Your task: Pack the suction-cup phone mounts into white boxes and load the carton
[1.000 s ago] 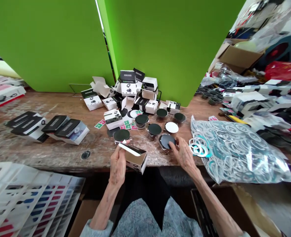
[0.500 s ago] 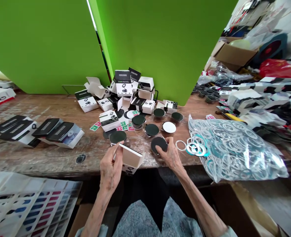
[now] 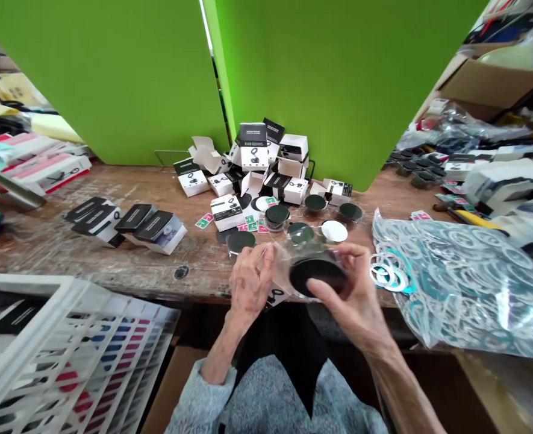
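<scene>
My left hand [image 3: 252,282] grips a small open white box [image 3: 276,295], mostly hidden behind the fingers near the table's front edge. Raised beside it, my right hand [image 3: 354,286] holds a black disc in clear plastic packaging [image 3: 317,276], thumb on its face. The disc is close to the box, and whether they touch is unclear. Behind the hands lie several dark discs in clear packs [image 3: 315,203], a white disc [image 3: 333,231] and red and green cards [image 3: 248,225].
Printed boxes [image 3: 151,228] stand on the left of the table. More boxes [image 3: 253,144] are piled against the green panel [image 3: 320,78]. A clear bag of rings [image 3: 469,283] lies at the right, loose rings [image 3: 389,271] beside it. A white crate [image 3: 71,355] is at the lower left.
My right hand has lifted the black disc off the table and brought it to the box in my left hand. The view has turned left, showing more of the white crate.
</scene>
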Tool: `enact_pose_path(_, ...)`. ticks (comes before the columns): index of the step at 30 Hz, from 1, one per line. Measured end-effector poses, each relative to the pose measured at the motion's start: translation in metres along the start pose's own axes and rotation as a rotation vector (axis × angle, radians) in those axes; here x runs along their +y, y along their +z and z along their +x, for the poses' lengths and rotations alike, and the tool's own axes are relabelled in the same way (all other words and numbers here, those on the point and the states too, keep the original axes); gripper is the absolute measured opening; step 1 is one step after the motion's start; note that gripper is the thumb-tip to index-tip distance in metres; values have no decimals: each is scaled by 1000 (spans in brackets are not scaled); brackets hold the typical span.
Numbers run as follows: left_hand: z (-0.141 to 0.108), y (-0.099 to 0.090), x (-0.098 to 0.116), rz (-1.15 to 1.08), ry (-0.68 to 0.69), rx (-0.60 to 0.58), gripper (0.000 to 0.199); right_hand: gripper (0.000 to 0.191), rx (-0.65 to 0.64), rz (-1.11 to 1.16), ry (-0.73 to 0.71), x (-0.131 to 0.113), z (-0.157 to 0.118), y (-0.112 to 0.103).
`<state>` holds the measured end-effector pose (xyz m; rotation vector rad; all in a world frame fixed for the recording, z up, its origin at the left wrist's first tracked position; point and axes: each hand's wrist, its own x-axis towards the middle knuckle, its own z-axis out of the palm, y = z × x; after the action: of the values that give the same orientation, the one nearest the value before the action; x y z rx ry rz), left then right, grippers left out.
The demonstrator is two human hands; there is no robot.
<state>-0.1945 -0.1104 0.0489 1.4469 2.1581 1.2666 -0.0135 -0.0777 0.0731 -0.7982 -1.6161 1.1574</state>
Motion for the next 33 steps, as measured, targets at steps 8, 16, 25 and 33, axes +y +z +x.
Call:
enact_pose_path(8,3,15,6,-151,36,51,46,38,-149,-557,-256,33,22,7)
enact_pose_path(16,0,46,-6,-463,-111,122,41,31,-581,-763,-350,23,47,4)
enact_pose_path(25,-9,53,-25,-589,-322,213,42,30,-263,-942,-597,50,5,16)
enact_pose_path(33,-41,57,-55,-394,161,258,49,40,-98,-353,-52,66,3,14)
